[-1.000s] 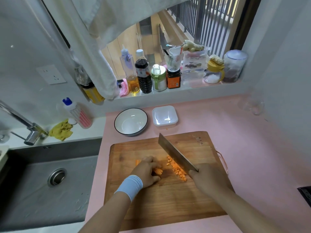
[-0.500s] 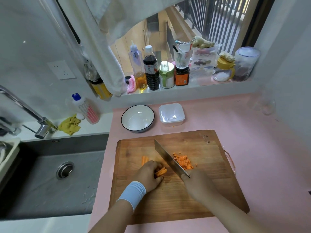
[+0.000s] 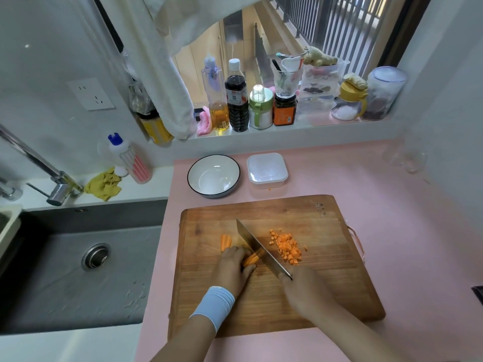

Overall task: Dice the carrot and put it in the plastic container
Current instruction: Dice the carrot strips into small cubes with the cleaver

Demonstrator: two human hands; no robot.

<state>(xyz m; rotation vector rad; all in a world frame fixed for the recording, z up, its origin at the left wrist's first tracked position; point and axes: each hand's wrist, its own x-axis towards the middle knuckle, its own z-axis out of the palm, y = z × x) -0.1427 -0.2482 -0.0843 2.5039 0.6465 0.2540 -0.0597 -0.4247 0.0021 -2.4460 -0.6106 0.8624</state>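
Moved from diced pile (image 3: 287,248) onto carrot sticks (image 3: 252,259): knife (image 3: 257,246). Left of knife, left hand (image 3: 234,270) fingers curled, pinning sticks; right hand (image 3: 305,291) wrapped round knife handle. Dicing incomplete; transfer to plastic container (image 3: 266,169) pending.

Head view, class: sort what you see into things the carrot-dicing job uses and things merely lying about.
In use: carrot sticks under the left hand; cleaver in the right hand; diced carrot; cutting board; plastic container.

Lying about: bowl; yellow cloth; blue-capped bottle; dark sauce bottle; sink.
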